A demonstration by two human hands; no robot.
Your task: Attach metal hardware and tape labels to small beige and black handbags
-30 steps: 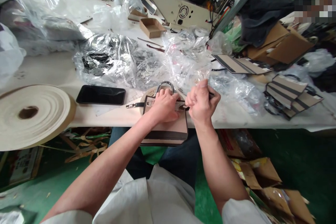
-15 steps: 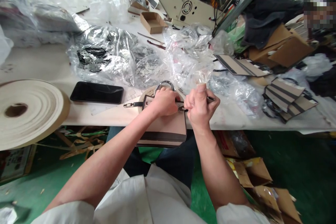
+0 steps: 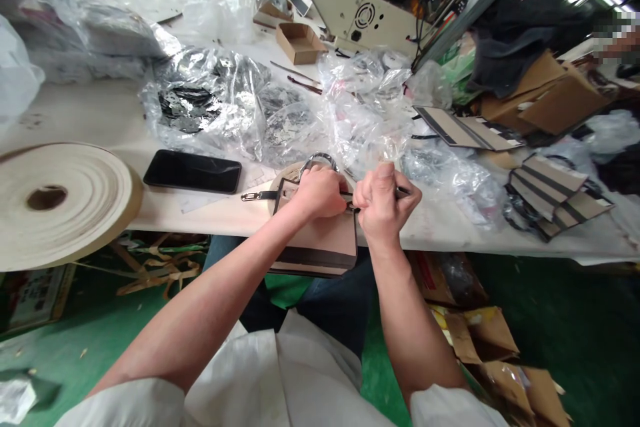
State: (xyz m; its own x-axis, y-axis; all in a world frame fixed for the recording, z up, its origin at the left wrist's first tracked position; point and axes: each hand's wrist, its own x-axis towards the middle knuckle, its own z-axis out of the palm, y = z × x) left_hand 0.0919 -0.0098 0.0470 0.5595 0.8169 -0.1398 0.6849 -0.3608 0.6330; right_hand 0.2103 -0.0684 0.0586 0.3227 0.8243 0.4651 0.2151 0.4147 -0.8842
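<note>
A beige panel with black bands [image 3: 325,240] overhangs the table's front edge, above my lap. My left hand [image 3: 323,191] presses down on its upper part with curled fingers. A black strap with a metal buckle [image 3: 257,195] sticks out from the panel's left side. My right hand [image 3: 385,203] is in a fist at the panel's right edge, around a slim dark-handled tool [image 3: 401,192] whose kind I cannot make out. Its working end is close to the left fingertips, mostly hidden. Behind my left hand are a shiny ring-shaped piece [image 3: 320,160] and part of a pale roll [image 3: 281,177].
A large cream roll [image 3: 95,213] and a black phone [image 3: 193,171] lie to the left. Clear plastic bags [image 3: 215,107] spread across the middle. More banded panels [image 3: 550,190] lie at right. Behind stand a small cardboard box [image 3: 300,43] and a beige machine [image 3: 350,13].
The view has shifted slightly, so the table things appear farther right. Both hands keep nearly the same place on the panel, with the right fist still around the tool.
</note>
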